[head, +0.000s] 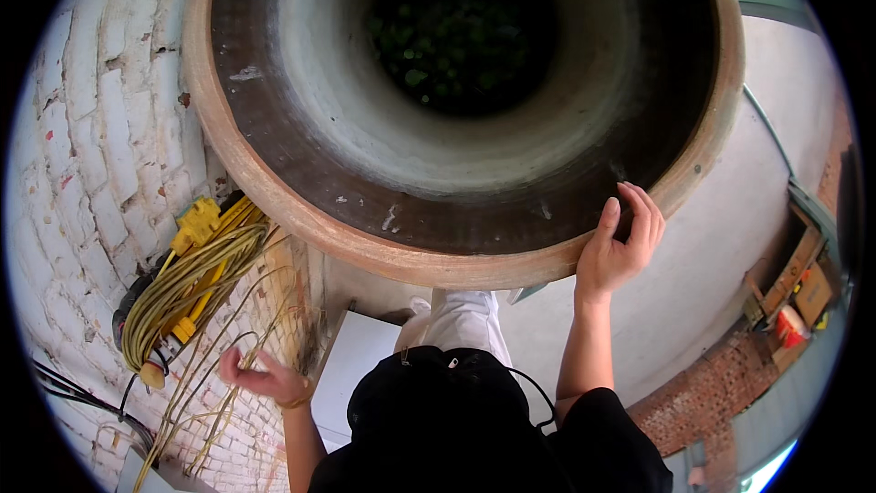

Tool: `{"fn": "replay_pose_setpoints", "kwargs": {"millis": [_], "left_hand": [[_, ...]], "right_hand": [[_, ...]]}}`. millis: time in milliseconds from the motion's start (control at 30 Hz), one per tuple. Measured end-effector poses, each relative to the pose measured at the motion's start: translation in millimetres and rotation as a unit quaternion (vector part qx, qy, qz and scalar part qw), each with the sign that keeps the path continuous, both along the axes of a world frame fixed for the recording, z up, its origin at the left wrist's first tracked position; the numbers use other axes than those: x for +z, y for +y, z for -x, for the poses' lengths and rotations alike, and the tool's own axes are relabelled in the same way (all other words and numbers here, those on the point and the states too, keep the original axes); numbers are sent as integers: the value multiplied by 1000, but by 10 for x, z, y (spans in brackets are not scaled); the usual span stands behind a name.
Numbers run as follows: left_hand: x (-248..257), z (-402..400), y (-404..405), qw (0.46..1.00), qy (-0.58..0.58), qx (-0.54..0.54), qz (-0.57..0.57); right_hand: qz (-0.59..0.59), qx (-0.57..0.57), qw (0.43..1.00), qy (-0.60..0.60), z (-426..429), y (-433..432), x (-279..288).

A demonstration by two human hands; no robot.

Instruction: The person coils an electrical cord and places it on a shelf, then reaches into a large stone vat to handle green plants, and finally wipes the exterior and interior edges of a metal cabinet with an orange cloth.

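Observation:
A large round clay vessel (424,267) with a broad rim fills the upper middle of the head view. Its inside has a dark brown band and a paler ring around a dark hollow, where small green spots show. My right hand (619,239) rests on the near right part of the rim, thumb and fingers apart, fingertips over the dark band. My left hand (263,376) is lower left, away from the vessel, its fingers loosely curled with nothing visible in them. Behind it hang thin yellowish cables (205,281).
A white-painted brick wall (89,171) stands on the left, with the cable coil and a yellow frame against it. A white flat-topped box (356,363) is by my legs. Far right are a wooden crate (790,263), a cardboard box (813,294) and bare brickwork (712,376).

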State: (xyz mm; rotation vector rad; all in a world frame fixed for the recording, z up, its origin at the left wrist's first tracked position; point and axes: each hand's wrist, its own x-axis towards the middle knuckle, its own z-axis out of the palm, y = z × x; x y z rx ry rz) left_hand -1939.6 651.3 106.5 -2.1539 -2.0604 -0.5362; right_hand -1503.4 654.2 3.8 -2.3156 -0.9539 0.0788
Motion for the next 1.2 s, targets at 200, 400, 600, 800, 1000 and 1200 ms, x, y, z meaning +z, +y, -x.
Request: {"fn": "replay_pose_setpoints", "kwargs": {"millis": [200, 400, 600, 800, 1000, 1200], "left_hand": [[-978, -677, 1479, 925, -313, 121, 180], [-1313, -514, 2645, 921, -321, 100, 197], [-1271, -727, 3023, 932, -320, 51, 165], [-1201, -743, 2936, 935, -312, 62, 158], [-1188, -752, 3007, 912, -350, 72, 200], [-1183, -772, 3012, 926, -261, 149, 226]], "right_hand": [[21, 21, 999, -18, -44, 42, -23], [33, 20, 999, -30, -5, 83, 3], [43, 4, 998, -48, 16, 107, -3], [183, 44, 976, -108, 61, 359, 118], [206, 186, 934, 227, -51, 1550, -634], [392, 266, 869, 143, -564, 2702, -3499]]}}
